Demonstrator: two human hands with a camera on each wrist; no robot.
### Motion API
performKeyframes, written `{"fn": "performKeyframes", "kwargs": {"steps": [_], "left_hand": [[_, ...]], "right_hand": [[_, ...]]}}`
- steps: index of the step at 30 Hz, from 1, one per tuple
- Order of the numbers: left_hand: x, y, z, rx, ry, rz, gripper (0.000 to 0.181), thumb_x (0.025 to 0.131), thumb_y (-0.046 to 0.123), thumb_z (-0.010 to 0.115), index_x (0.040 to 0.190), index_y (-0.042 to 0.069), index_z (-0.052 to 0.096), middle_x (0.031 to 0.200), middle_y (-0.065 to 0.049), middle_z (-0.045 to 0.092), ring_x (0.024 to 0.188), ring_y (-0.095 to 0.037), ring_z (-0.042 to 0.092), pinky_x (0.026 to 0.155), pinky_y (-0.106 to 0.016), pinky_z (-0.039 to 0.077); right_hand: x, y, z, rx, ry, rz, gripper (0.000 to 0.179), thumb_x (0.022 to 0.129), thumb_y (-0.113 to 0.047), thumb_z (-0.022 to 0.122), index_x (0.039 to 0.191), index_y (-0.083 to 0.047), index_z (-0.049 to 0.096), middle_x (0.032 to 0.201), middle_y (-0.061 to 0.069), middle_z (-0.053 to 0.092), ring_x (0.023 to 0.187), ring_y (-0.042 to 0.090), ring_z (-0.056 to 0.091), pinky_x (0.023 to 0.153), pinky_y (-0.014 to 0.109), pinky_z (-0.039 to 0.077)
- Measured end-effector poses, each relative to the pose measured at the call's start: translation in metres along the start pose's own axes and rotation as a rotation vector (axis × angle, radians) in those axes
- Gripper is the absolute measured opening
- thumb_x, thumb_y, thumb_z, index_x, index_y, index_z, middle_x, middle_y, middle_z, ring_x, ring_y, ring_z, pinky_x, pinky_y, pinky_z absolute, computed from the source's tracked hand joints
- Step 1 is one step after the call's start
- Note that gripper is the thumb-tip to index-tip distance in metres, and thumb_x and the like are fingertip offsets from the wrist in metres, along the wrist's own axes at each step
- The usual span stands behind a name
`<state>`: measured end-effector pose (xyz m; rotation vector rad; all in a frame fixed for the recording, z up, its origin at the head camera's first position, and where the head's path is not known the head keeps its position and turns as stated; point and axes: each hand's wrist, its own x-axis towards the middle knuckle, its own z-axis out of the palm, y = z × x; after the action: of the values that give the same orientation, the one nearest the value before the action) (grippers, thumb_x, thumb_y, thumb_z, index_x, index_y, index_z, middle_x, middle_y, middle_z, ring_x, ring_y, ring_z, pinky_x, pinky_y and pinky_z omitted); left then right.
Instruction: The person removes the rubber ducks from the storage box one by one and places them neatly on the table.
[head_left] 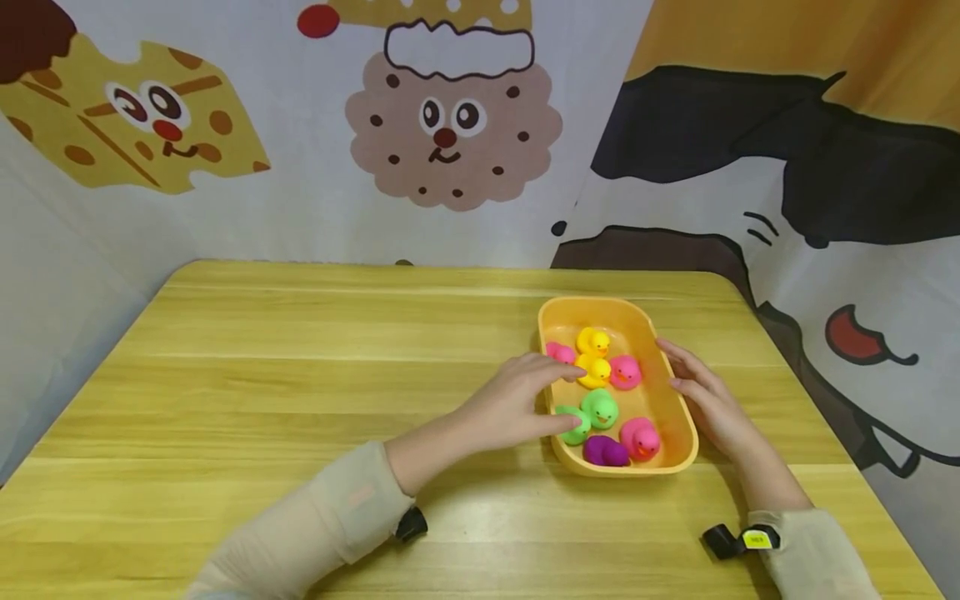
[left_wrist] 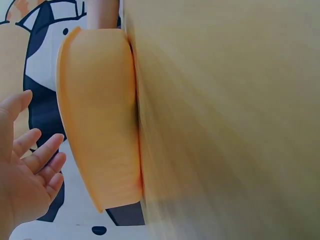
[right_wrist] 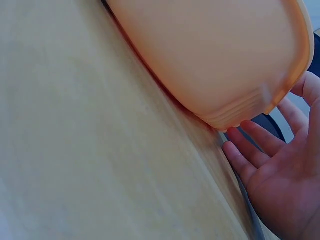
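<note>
An orange plastic tub point(head_left: 663, 396) holds small toy ducks. Two yellow ducks point(head_left: 595, 372) sit toward its far end, with a pink duck point(head_left: 625, 372) beside them. Nearer lie two green ducks point(head_left: 600, 408), a purple duck point(head_left: 606, 451) and another pink duck point(head_left: 640, 438). My left hand point(head_left: 517, 400) reaches over the tub's left rim, thumb and fingers spread above the ducks; its palm looks empty in the left wrist view. At the tub's right side, my right hand point(head_left: 712, 408) rests its fingertips point(right_wrist: 245, 125) against the outer wall, fingers fairly straight.
The tub stands on the right part of a wood-grain table point(head_left: 300, 375). Behind it hangs a cloth point(head_left: 300, 225) with cartoon prints. A black strap camera point(head_left: 723, 542) sits at the right wrist, another black piece point(head_left: 411, 525) at the left.
</note>
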<state>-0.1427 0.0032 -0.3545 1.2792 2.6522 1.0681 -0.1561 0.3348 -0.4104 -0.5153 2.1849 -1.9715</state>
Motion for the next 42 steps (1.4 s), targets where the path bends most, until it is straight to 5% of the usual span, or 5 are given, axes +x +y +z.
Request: {"fn": "performKeyframes", "kwargs": {"steps": [14,25,42], "left_hand": [[0.023,-0.012,0.009,0.02,-0.11,-0.017,0.046,0.08,0.033,0.078,0.12,0.014,0.065,0.107,0.006,0.065,0.105,-0.013,0.053,0.098,-0.031,0.032],[0.036,-0.01,0.015,0.053,-0.209,-0.067,0.037,0.073,0.031,0.084,0.106,0.019,0.072,0.097,0.014,0.067,0.094,-0.006,0.052,0.084,-0.026,0.032],[0.042,0.0,0.026,0.092,-0.216,-0.199,0.023,0.069,0.026,0.087,0.089,0.024,0.075,0.076,0.023,0.059,0.087,-0.004,0.047,0.085,-0.027,0.033]], "right_hand": [[0.004,-0.001,-0.002,-0.015,-0.027,0.044,0.051,0.102,-0.008,0.037,0.152,-0.011,0.025,0.148,0.007,0.03,0.124,0.004,0.041,0.094,0.019,0.04],[0.002,-0.002,-0.001,-0.005,-0.032,0.041,0.051,0.102,-0.008,0.036,0.152,-0.011,0.025,0.143,-0.001,0.036,0.123,0.005,0.043,0.093,0.02,0.042],[0.0,-0.003,-0.002,-0.007,-0.025,0.051,0.051,0.102,-0.009,0.036,0.152,-0.012,0.026,0.139,-0.002,0.038,0.121,0.006,0.045,0.092,0.021,0.043]]}}
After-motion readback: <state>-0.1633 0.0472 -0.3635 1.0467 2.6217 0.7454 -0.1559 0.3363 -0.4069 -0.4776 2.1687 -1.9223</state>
